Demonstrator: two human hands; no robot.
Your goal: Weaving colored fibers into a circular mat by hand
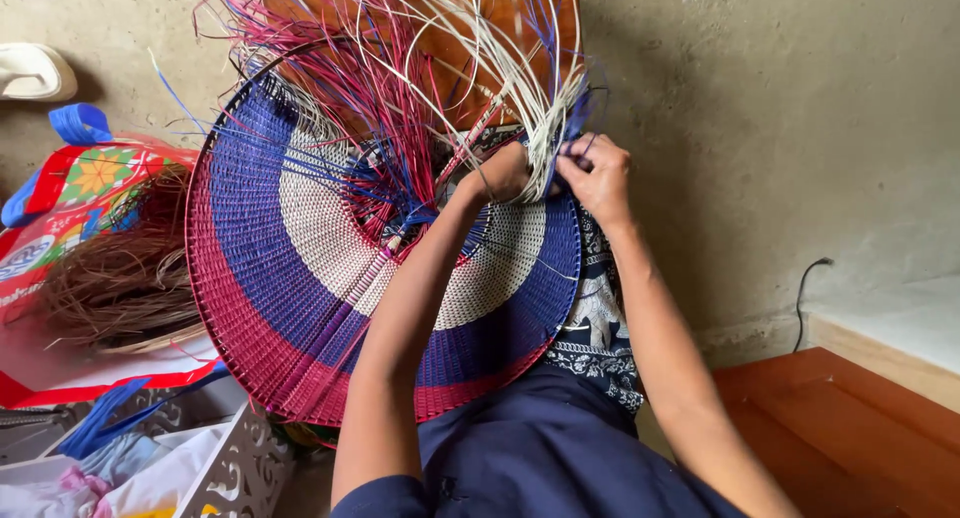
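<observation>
Two hands worked loose strands at the far edge of a round woven basket base.

The left hand and right hand both pinched cream strands; the red, blue and cream basket base rested on the lap.

Loose strands crowded above both hands; the woven disc and bag of fibres blocked the left; bare floor lay open rightward.
</observation>
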